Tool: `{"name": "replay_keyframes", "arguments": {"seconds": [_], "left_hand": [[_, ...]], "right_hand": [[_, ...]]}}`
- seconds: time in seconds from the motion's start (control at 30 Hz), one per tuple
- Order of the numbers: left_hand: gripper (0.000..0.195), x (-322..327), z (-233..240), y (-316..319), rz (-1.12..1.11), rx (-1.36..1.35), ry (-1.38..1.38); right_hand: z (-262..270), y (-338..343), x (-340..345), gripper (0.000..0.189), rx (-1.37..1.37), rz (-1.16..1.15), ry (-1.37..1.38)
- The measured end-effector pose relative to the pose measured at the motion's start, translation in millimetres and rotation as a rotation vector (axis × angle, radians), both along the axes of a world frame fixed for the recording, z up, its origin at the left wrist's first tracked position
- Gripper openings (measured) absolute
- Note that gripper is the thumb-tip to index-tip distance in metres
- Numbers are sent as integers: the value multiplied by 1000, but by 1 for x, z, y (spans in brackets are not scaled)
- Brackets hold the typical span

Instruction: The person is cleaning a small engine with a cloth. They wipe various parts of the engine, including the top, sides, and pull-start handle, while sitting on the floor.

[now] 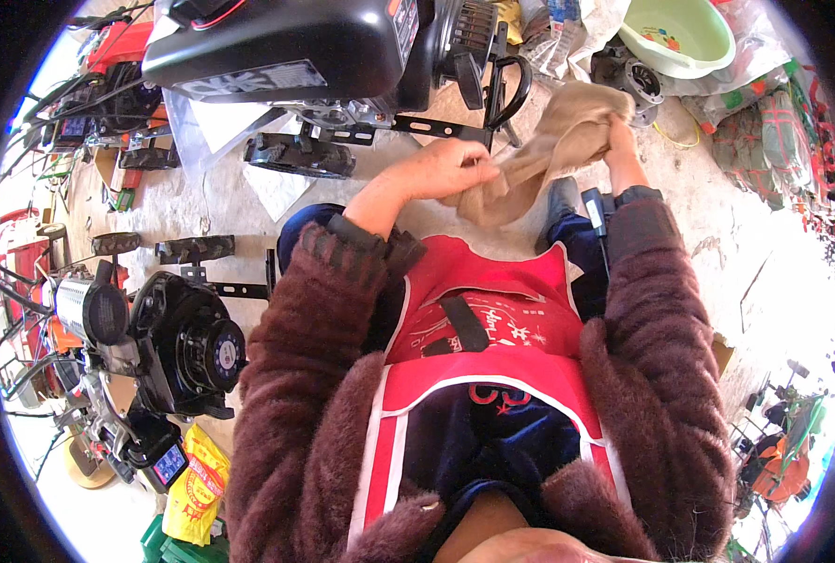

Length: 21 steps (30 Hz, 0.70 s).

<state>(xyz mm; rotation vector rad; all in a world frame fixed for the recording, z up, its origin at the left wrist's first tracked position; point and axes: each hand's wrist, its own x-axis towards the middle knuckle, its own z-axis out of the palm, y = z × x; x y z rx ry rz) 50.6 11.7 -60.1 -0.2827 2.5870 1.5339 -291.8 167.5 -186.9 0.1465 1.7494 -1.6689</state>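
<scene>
A tan cloth (pixel 530 169) is stretched between my two hands above the floor, folded and slightly blurred. My left hand (pixel 449 169) pinches its lower left end, fingers curled inward. At its upper right end, my right hand (pixel 621 144) grips a bunched part. Just beyond the cloth stands a machine with a black engine housing (pixel 276 49), a slotted black metal bracket (pixel 435 127) and a black rubber wheel (pixel 300 155). Below my right hand, a dark tool with a pale label (pixel 593 211) lies against my leg.
A second machine with a black engine (pixel 188 345) stands at the left, near a yellow bag (pixel 195 485). A pale green basin (pixel 678 35) sits at the upper right beside wrapped bundles (pixel 759 141). A clear plastic sheet (pixel 206 134) hangs by the near machine.
</scene>
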Motion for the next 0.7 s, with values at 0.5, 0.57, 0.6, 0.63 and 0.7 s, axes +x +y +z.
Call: {"name": "replay_keyframes", "arguments": {"seconds": [0.5, 0.57, 0.6, 0.63, 0.7], "left_hand": [[43, 2, 9, 20, 406, 291, 295], [53, 6, 14, 23, 310, 257, 183], [58, 9, 16, 25, 283, 228, 106], [69, 11, 16, 29, 258, 225, 58], [68, 16, 15, 40, 242, 205, 24]], "right_hand": [[158, 44, 153, 67, -642, 546, -328], [152, 46, 158, 66, -661, 522, -280], [148, 46, 160, 65, -666, 523, -292], [143, 45, 161, 64, -692, 540, -312], [135, 45, 163, 60, -566, 683, -198]]}}
